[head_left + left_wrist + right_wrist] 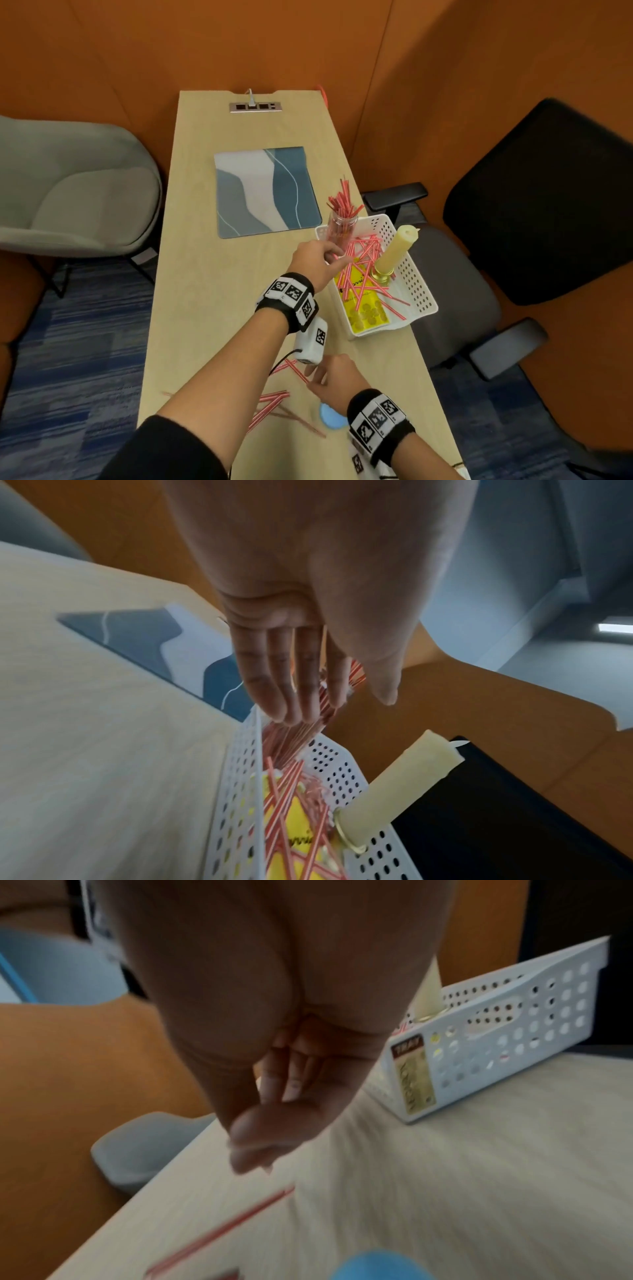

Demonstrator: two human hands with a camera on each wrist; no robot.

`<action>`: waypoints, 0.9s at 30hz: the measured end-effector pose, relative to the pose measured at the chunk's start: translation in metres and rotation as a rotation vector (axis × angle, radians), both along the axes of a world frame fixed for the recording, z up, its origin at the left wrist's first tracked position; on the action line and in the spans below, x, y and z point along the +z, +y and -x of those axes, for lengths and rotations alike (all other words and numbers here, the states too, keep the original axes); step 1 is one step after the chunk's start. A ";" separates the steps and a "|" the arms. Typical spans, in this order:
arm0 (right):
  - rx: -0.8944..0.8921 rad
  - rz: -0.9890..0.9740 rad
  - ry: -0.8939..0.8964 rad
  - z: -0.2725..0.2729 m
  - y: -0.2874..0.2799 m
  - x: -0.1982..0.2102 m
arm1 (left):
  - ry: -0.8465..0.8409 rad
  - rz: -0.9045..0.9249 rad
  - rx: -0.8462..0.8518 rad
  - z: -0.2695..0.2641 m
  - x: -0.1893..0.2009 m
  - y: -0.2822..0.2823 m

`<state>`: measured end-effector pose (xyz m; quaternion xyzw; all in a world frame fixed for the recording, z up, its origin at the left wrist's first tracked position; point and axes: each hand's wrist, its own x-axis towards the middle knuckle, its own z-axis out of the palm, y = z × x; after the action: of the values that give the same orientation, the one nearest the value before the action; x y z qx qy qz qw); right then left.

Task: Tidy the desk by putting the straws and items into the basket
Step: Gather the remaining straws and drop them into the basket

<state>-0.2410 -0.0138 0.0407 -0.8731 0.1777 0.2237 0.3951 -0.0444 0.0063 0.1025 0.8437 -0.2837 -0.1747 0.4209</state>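
A white perforated basket [430, 308] stands at the desk's right edge. It holds many red-striped straws [363, 253], a yellow packet [368, 310] and a cream candle [399, 250] in a gold holder. My left hand [329, 257] hovers over the basket's near-left rim [240, 777], fingers [294, 696] straight and thumb apart, holding nothing. A clear jar of straws [339, 226] stands just beyond it. My right hand [313, 378] is low over the desk with curled fingers, thumb against index [250, 1158]. A loose straw [219, 1231] ends just beside those fingertips.
More loose straws [270, 401] and a blue round object [329, 416] lie near the desk's front. A blue-grey mat [267, 192] sits mid-desk, a power strip [255, 107] at the back. A grey armchair [68, 192] stands left, a black office chair [548, 205] right.
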 end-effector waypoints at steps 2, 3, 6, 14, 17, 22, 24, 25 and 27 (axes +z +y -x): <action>-0.063 -0.078 0.055 0.004 -0.011 0.012 | 0.009 -0.069 0.020 0.003 -0.011 -0.002; -0.093 -0.107 0.058 0.005 -0.019 0.019 | 0.029 -0.094 0.044 0.004 -0.018 0.003; -0.163 -0.152 -0.034 -0.003 -0.048 0.046 | 0.112 -0.178 0.167 0.004 -0.045 0.043; -0.526 0.001 -0.397 -0.068 -0.116 0.097 | 0.253 -0.538 0.196 0.027 -0.086 0.183; -0.421 0.233 -0.305 -0.076 -0.114 0.081 | 0.298 -0.553 0.179 0.046 -0.094 0.211; 0.014 0.330 -0.073 -0.070 -0.045 0.031 | 0.287 -0.591 0.095 0.070 -0.111 0.223; 0.151 0.216 0.025 -0.061 -0.007 0.010 | 0.228 -0.611 0.058 0.074 -0.114 0.218; 0.211 0.190 0.068 -0.055 0.009 -0.002 | 0.198 -0.619 0.043 0.074 -0.115 0.216; 0.285 0.185 0.124 -0.044 0.032 -0.025 | 0.165 -0.636 0.029 0.073 -0.117 0.213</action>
<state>-0.1970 0.0187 0.0155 -0.9066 0.0963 0.3134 0.2657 -0.1179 0.2196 -0.0142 0.9198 -0.1681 -0.3162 0.1604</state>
